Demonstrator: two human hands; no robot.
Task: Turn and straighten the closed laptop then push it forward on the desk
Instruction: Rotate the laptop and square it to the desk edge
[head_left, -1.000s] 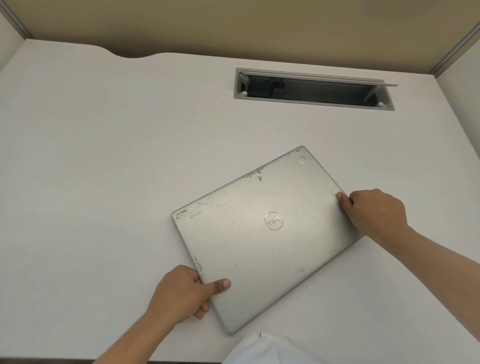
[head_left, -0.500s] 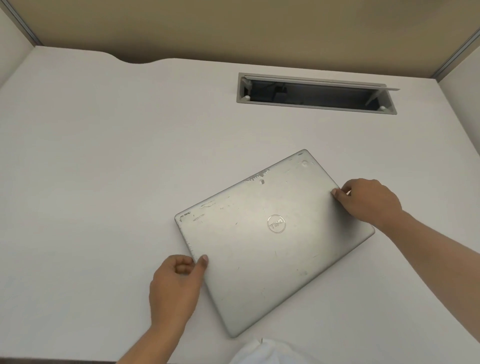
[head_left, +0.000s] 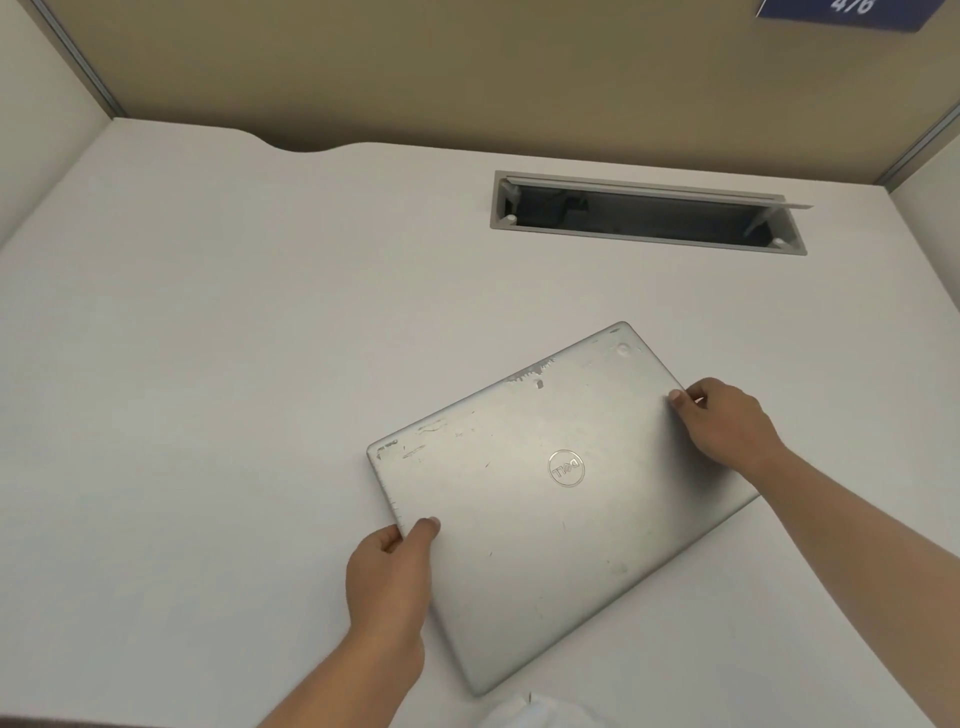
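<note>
Fingers (head_left: 387, 540) of the left hand (head_left: 387, 577) curl around the laptop's left edge, with the thumb pressed on top of the lid and the other fingertips tucked against the side, so the hand pinches that edge. On the opposite side, the right hand (head_left: 727, 426) grips the right edge the same way: thumb tip flat on the lid, the remaining fingers bent down over the rim, close together.

Between the two hands lies the closed silver laptop (head_left: 545, 519), flat on the desk and skewed, its far right corner pointing toward the cable slot and its near corner toward the person. Its lid shows a round logo (head_left: 566, 468) near the middle and scuffed, chipped paint along the far edge.

Around it spreads the white desk (head_left: 234, 364), with a rectangular cable slot (head_left: 644, 218) sunk in the surface well beyond the laptop, its flap raised. A tan partition (head_left: 467, 67) stands behind the desk, bearing a blue sign (head_left: 852, 10) at its top right. Some white cloth (head_left: 530, 714) shows at the bottom edge.
</note>
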